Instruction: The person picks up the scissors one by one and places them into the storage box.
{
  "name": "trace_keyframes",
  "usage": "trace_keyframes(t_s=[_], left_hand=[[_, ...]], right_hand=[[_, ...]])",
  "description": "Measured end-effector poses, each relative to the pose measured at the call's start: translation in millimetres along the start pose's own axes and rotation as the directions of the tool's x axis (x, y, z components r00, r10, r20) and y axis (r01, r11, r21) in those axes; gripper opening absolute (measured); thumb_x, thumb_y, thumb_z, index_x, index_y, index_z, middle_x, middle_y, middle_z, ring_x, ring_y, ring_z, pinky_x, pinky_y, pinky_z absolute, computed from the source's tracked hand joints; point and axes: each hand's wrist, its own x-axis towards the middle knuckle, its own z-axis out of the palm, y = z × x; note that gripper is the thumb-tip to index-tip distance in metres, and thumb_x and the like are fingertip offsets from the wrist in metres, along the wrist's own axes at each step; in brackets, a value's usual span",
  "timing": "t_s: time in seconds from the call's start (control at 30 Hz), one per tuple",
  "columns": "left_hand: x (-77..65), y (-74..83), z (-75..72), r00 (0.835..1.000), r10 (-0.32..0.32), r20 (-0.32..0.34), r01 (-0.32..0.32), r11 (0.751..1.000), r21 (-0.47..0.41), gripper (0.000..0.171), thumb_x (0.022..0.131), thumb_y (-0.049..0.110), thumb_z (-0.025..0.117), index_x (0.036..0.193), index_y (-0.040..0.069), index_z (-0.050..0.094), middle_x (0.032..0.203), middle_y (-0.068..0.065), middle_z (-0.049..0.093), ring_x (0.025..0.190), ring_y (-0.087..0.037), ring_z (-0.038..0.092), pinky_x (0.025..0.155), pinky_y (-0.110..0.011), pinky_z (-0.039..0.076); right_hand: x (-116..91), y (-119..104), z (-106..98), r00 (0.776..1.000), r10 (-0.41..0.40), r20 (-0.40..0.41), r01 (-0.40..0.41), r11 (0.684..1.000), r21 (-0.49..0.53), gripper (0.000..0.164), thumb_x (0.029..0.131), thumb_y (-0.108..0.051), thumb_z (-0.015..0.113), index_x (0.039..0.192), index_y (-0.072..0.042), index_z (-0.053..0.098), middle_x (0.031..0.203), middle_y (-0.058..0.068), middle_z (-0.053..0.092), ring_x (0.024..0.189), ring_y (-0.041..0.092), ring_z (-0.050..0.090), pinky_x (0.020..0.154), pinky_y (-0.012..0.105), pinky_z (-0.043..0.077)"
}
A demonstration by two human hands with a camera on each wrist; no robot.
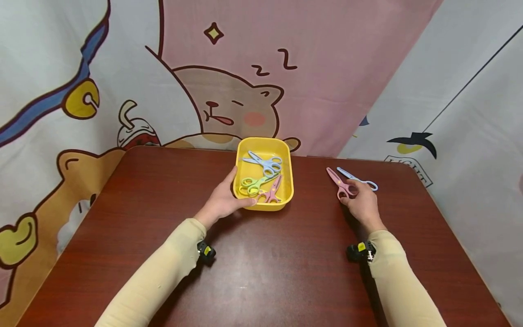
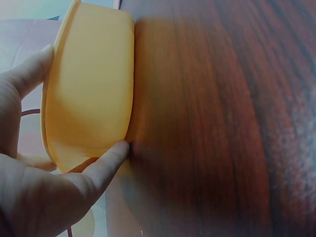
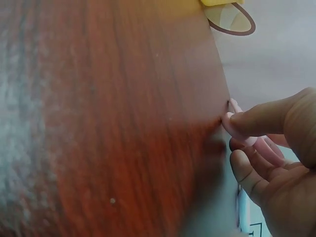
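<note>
A yellow plastic basket (image 1: pixel 269 207) stands toward the back of the table, and my left hand (image 1: pixel 222 200) grips its near left corner, thumb along the front and fingers on the left side. Inside lie blue scissors (image 1: pixel 267 162), green scissors (image 1: pixel 268 178) and pink scissors (image 1: pixel 273 193), with a bit of yellow handle under the green ones. To the right, my right hand (image 1: pixel 362 202) pinches another pair of pink scissors (image 1: pixel 335 177) by the handle loops, their blades pointing away. Right beside them lies a light blue pair (image 1: pixel 346 174), partly hidden by the hand.
The dark red-brown wooden table (image 1: pixel 282 268) carries everything. Behind its back edge hangs a printed cloth (image 1: pixel 327 91) with a sleeping bear. A black camera (image 1: pixel 206 252) is strapped on the left wrist, another camera (image 1: pixel 359 251) on the right.
</note>
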Motion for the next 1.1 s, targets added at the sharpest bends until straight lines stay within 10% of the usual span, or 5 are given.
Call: trace_keyframes(t_s=[1.1], left_hand=[[-0.8, -0.7, -0.1, 1.000, 0.018, 0.001, -0.018, 0.999, -0.027, 0.122, 0.078, 0.029, 0.092, 0.168, 0.021, 0.011, 0.169, -0.009, 0.028, 0.149, -0.026, 0.034, 0.122, -0.049, 0.029]], right_hand=[[-1.5, -2.9, -1.4, 1.000, -0.002, -0.031, 0.003, 1.000, 0.014, 0.050, 0.087, 0.003, 0.076, 0.135, 0.006, 0.060, 0.113, 0.033, 0.066, 0.092, 0.042, 0.062, 0.079, 0.046, 0.050]])
